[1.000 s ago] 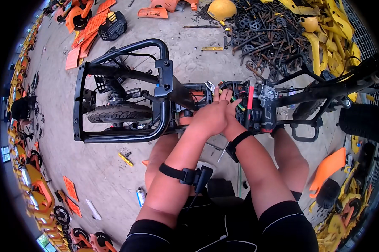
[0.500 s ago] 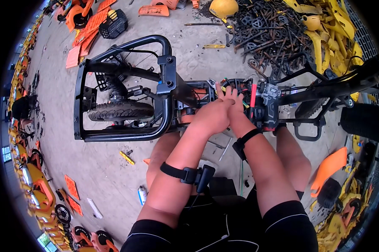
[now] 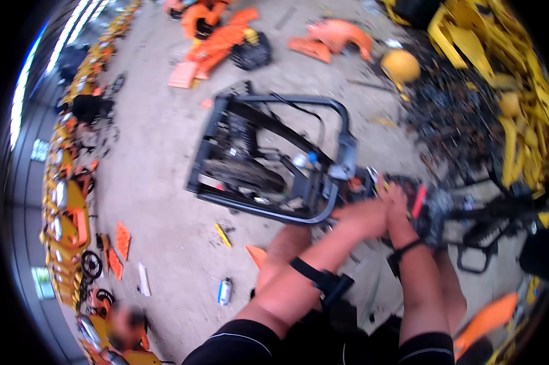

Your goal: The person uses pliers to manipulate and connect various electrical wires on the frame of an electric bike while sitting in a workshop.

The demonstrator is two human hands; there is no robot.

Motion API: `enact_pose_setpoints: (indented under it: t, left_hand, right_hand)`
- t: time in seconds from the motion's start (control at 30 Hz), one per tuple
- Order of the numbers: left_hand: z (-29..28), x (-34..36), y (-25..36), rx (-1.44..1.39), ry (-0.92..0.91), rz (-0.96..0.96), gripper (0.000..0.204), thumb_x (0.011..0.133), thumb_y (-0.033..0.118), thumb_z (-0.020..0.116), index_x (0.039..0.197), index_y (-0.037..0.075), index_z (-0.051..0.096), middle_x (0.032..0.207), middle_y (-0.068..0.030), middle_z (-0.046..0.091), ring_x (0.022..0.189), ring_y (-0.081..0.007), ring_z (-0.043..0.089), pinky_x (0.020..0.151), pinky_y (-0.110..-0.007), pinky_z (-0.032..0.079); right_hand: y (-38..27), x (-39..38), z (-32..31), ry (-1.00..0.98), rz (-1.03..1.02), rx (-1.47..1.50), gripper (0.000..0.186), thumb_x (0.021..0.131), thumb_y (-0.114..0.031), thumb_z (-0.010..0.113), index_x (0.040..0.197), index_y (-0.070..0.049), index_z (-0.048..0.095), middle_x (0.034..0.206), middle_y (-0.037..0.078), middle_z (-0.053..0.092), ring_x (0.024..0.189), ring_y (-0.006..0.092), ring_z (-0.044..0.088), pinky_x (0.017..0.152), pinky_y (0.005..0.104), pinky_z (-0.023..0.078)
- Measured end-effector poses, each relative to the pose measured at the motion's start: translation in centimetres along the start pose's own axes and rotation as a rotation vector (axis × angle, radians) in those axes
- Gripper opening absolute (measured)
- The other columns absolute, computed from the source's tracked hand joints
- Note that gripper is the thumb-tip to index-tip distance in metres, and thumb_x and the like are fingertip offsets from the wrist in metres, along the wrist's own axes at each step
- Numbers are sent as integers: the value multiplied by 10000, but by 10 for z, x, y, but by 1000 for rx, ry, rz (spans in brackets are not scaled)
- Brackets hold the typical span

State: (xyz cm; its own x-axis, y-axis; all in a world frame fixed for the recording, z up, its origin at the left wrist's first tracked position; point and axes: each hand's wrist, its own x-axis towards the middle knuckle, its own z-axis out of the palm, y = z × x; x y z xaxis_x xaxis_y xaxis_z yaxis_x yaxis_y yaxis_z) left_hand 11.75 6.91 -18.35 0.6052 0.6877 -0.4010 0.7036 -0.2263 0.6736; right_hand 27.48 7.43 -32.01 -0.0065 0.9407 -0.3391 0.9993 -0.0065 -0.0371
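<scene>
**Both hands together at the middle of a black vehicle frame**

We see the black frame [image 3: 342, 165] spread across the pale floor [image 3: 165, 182] in front of us, its tubular loop to our left around a treaded wheel [image 3: 244, 171]. Our left hand [image 3: 371, 218] reaches in from the lower left and meets our right hand [image 3: 397, 204] over the frame's middle section, just right of the loop; the two overlap or touch. The right fingers stretch forward, away from us, among blurred small parts, and we cannot tell whether they pinch anything. The left fingers are mostly hidden, so we cannot tell their grip either. A red bar [image 3: 418, 202] stands just right of our hands.

We wear a black strap [image 3: 323, 278] on the left forearm and a dark band [image 3: 405, 252] at the right wrist. On the floor left of our legs lie a yellow piece [image 3: 223, 235] and, nearer to us, a spray can [image 3: 224, 292]. Beyond the frame we see orange panels [image 3: 216, 52], a round yellow part [image 3: 401, 66], a heap of dark metal parts [image 3: 454, 128] and, at far right, piled yellow panels [image 3: 527, 91].
</scene>
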Motion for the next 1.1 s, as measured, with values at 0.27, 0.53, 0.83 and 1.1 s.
enact_pose_setpoints:
  t: [0.27, 0.53, 0.83, 1.1]
  left_hand:
    - [-7, -7, -5, 6, 31, 15, 482, 833, 76, 598, 1313, 66, 555, 1142, -234, 663, 1042, -425, 659, 863, -513, 532]
    - [-7, -12, 4, 3, 7, -14, 429, 868, 117, 571, 1295, 76, 570, 1131, -216, 662, 1026, -421, 660, 865, -511, 526]
    - [-12, -5, 16, -86, 169, -6, 299, 851, 118, 581, 1142, 52, 584, 1095, -205, 666, 1027, -417, 649, 857, -510, 518]
    - [3, 1, 4, 22, 269, 25, 282, 844, 148, 581, 1099, 31, 583, 1052, -200, 673, 990, -409, 657, 830, -519, 528]
  right_hand:
    - [-6, -2, -12, -18, -70, -97, 809, 926, -366, 574, 1621, -164, 215, 1280, 186, 487, 1172, 370, 490, 946, 521, 435]
    - [17, 2, -39, -19, -263, -159, 871, 854, -253, 673, 1610, -182, 246, 1274, 173, 517, 1177, 363, 517, 945, 496, 476]
    - [25, -17, -60, 161, -59, 402, 904, 772, -106, 721, 1566, -92, 290, 1194, 200, 562, 1087, 396, 584, 960, 470, 507]
    - [40, -140, -140, -427, 302, 1744, 495, 752, 54, 563, 1242, -16, 535, 1074, 125, 648, 898, 273, 674, 687, 390, 586]
